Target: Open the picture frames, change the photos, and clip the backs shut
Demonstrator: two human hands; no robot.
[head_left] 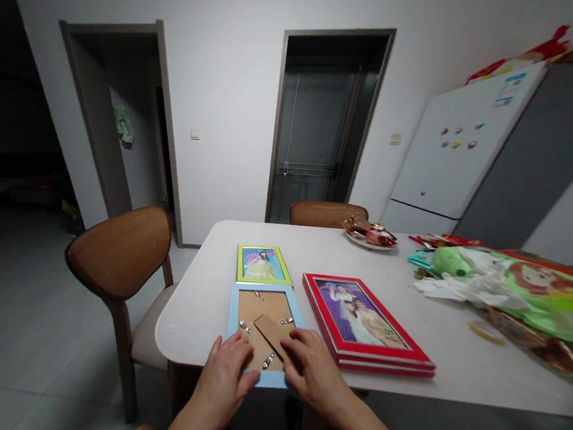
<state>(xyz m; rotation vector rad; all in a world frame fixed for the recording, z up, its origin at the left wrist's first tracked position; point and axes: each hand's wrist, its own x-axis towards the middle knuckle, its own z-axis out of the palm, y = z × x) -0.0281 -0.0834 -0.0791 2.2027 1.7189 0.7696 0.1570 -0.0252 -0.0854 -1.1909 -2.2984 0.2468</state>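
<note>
A light-blue picture frame (pixel 236 302) lies face down at the table's near edge, its brown backing board (pixel 271 302) showing. Small metal clips (pixel 268 361) sit along the sides of the board, and a brown stand leg (pixel 270 336) lies slantwise across it. My left hand (pixel 227 369) grips the frame's near left side, fingers curled over the edge and thumb at the lower corner. At the near right side, my right hand (pixel 311 371) is closed around the edge, its bent fingertips by the stand leg; its thumb is partly hidden.
Beyond the blue frame lies a green picture frame (pixel 263 264), face up. Red picture frames (pixel 365 322) are stacked to the right. Farther right are a plate of wrapped items (pixel 371 234), a tape roll (pixel 487 332) and a green bag (pixel 550 295). A wooden chair (pixel 122 254) stands left.
</note>
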